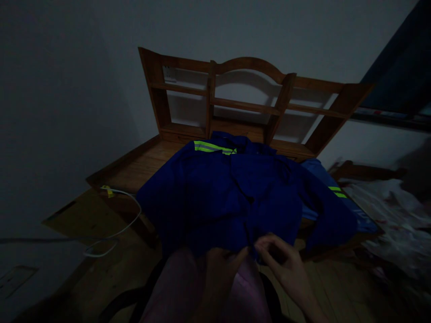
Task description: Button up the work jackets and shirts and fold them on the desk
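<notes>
A dark blue work jacket (215, 193) with yellow-green and grey reflective strips is spread over the desk, its collar toward the back. Its lower front hangs over the near edge onto my lap. At the bottom of the front opening, my left hand (222, 267) is closed on the jacket's hem, thumb stretched toward the middle. Just right of it, my right hand (281, 256) pinches the other front edge between thumb and fingers. The dim light hides any small fastener between the fingertips.
A wooden desk (134, 163) carries a shelf unit (247, 107) against the wall. Blue folded cloth (313, 168) lies under the jacket's right side. A white cable (134, 215) loops off the desk's left corner. Crumpled clear plastic (393, 211) is at the right.
</notes>
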`<state>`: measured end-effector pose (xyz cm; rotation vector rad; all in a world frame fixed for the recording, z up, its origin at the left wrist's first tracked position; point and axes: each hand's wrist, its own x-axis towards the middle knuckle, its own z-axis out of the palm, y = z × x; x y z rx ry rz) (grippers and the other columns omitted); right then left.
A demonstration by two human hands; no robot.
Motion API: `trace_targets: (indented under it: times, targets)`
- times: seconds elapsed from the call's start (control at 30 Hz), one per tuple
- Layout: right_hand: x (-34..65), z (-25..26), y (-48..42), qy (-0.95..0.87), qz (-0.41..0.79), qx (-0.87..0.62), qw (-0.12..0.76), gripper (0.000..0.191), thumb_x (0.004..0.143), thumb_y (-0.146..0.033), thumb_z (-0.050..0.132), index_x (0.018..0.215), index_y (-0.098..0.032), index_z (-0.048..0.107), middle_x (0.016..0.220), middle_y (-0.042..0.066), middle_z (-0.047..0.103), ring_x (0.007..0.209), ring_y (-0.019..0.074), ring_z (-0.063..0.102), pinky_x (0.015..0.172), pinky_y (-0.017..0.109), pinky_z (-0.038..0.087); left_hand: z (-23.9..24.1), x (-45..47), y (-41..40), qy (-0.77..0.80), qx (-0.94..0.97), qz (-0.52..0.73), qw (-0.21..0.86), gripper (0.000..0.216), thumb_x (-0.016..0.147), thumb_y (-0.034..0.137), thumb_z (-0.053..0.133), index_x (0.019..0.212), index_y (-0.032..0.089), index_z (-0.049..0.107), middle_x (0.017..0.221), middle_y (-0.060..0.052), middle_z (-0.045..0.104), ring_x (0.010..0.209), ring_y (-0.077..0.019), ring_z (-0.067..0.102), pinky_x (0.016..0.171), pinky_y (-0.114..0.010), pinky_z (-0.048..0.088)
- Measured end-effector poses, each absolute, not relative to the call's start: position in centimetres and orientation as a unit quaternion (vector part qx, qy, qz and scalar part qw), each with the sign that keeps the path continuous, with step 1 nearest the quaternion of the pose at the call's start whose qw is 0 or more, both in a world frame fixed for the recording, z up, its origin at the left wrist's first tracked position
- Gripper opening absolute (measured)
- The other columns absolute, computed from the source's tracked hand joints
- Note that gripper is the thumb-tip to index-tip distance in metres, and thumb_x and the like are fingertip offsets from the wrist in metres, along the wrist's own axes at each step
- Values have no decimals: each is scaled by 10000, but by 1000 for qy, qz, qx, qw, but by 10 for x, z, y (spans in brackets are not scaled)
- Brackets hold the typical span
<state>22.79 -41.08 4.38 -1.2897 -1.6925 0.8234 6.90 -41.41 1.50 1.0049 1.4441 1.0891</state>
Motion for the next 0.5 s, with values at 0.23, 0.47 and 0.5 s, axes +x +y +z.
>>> trace_targets:
  times: [0.23,0.47,0.5]
  targets:
    - [224,41,-402,-655,361,-529,400,181,800,-359,633,802,-179,611,754,8,615,714,132,600,642,217,483,8,75,-409,638,367,450,506,442,620,487,702,422,123,549,426,8,445,441,-99,423,408,-205,279]
    - [224,39,-396,-674,271,-547,415,166,836,-346,583,804,-186,612,776,22,636,735,154,607,672,251,482,7,77,-426,502,494,434,561,360,791,461,551,660,157,693,674,-52,670,648,-164,597,610,-237,437]
    - [223,39,-395,-675,259,-549,418,161,840,-342,578,804,-189,610,779,23,636,736,157,607,675,256,481,12,74,-430,508,532,408,541,367,806,445,538,607,169,678,620,-38,654,604,-151,581,608,-234,425]
